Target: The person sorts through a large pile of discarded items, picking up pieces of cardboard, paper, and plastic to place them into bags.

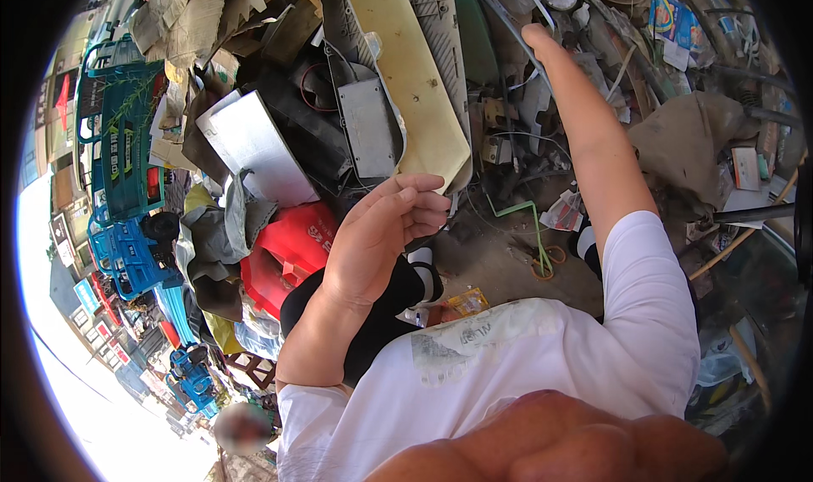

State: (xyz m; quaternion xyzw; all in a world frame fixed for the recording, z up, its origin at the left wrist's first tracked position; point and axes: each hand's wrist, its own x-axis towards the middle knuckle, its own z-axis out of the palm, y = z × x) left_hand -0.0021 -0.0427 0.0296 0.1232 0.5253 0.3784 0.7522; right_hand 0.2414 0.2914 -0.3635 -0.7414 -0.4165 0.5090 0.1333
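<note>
My left hand (394,228) hangs with loosely bent fingers and nothing in it, beside the lower end of a long yellowed plastic cover (419,94). A grey metal box (367,129) lies left of that cover. My right arm reaches to the top of the view; my right hand (538,39) is small and partly hidden, close to a grey-blue strip (508,21) and a thin white strap (540,2). Whether it grips either cannot be told. Orange-handled scissors (550,263) lie on the ground by a bent green strip (537,228).
Torn cardboard (190,18), a silvery panel (257,148) and a red bag (289,250) lie on the left. Mixed scrap, a brown cloth (689,145) and a thin wooden stick (730,253) are on the right. Blue three-wheeled carts (130,247) stand farther off.
</note>
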